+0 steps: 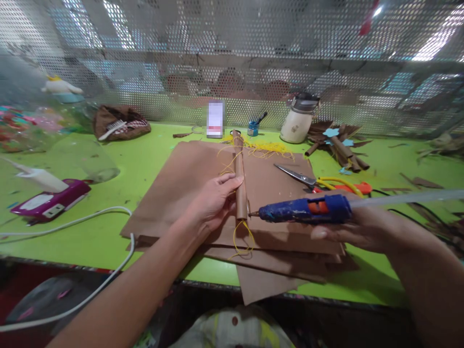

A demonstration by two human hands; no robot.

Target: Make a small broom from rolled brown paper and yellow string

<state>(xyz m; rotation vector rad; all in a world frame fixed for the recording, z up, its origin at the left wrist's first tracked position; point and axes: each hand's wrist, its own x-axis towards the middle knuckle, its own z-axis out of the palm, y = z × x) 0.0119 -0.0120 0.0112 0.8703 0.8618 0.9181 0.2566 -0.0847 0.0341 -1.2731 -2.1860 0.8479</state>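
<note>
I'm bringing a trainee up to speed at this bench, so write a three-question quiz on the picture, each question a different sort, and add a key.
1. Multiple choice: which hand holds the rolled brown paper tube?
A) Left
B) Right
C) Both

2. True or false: seen from the worker's side, the scissors lie to the right of the tube.

3. Fill in the blank: the right hand holds a blue ____, its nozzle pointing toward the tube.

Key:
1. A, the left hand.
2. True.
3. Hot glue gun.
</note>
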